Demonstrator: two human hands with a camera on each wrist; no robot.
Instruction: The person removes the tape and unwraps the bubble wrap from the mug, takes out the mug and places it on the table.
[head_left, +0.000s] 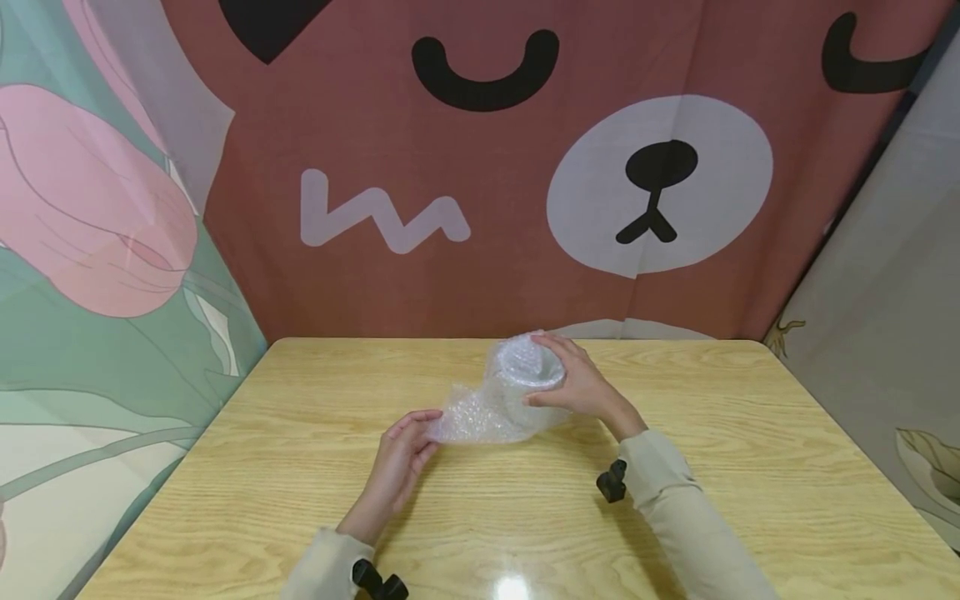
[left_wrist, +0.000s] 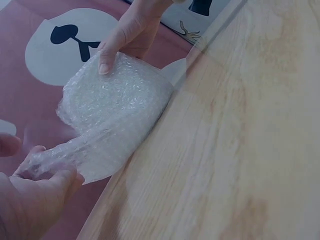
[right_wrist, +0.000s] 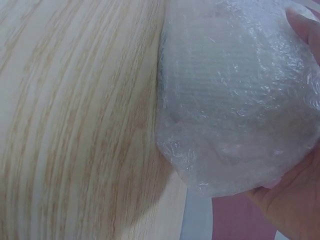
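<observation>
One bubble-wrap roll (head_left: 510,379), one table (head_left: 750,467) — two sleeves (head_left: 693,517), two black wrist cameras (head_left: 612,482).

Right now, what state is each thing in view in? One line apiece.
Bubble wrap roll: partly unrolled, spiral end facing up.
Loose end: drawn out toward the left hand.
Left hand: pinching the loose end.
Right hand: gripping the roll.
Table: light glare at the near edge.
Bear-face cloth: hung behind the table, creased.
</observation>
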